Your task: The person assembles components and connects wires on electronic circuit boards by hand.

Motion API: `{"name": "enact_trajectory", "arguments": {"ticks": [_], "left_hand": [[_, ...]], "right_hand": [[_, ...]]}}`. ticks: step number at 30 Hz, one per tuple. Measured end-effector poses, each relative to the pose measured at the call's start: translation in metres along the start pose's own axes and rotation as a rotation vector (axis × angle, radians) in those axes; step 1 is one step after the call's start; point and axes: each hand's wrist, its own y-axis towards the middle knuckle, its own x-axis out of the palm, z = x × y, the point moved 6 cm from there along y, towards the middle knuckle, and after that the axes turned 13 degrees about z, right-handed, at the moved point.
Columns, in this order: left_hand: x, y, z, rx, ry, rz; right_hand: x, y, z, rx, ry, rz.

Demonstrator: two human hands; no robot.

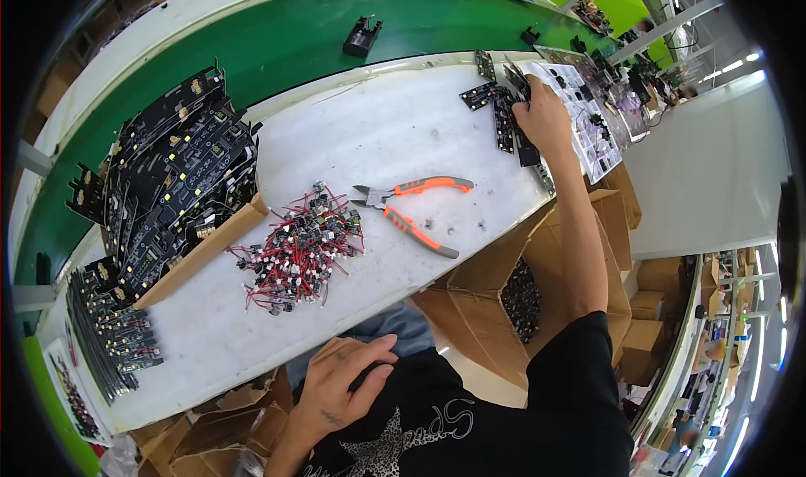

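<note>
My right hand (546,116) reaches to the far right end of the white table, fingers bent around a black circuit board (518,82) in a small loose group; the fingertips are partly hidden. Strip-shaped black boards (504,124) lie just left of and below that hand. Near my body, my left hand (344,380) hovers in front of the table edge, holding nothing, its thumb and index finger apart. Beyond it lies a heap of small parts with red wires (302,246). Beside the heap rest diagonal cutters (411,208) with orange and grey handles, jaws open toward the heap.
A cardboard tray (201,250) piled with black circuit boards stands at left, with stacked boards (113,334) before it. Behind the table runs a green conveyor belt (285,74) bearing a black plastic housing (362,37). An open cardboard box (470,317) holding dark parts stands below the right edge.
</note>
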Motion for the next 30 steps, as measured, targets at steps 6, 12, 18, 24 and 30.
{"name": "enact_trajectory", "arguments": {"ticks": [6,12,18,24,30], "left_hand": [[0.0,-0.003,0.001,-0.006,-0.001,-0.005],[-0.004,-0.007,0.001,-0.024,-0.001,0.011],[-0.005,-0.007,-0.002,-0.041,0.011,0.026],[0.002,-0.002,-0.007,-0.026,-0.002,0.025],[0.008,-0.001,-0.003,-0.013,-0.019,0.026]], "right_hand": [[0.005,0.005,0.003,0.117,-0.132,-0.019],[0.009,0.001,0.022,0.05,-0.104,0.086],[-0.029,0.007,0.004,-0.022,0.027,0.297],[-0.08,0.005,-0.075,-0.232,0.316,0.415],[-0.063,-0.045,-0.148,-0.438,0.389,0.225]]}}
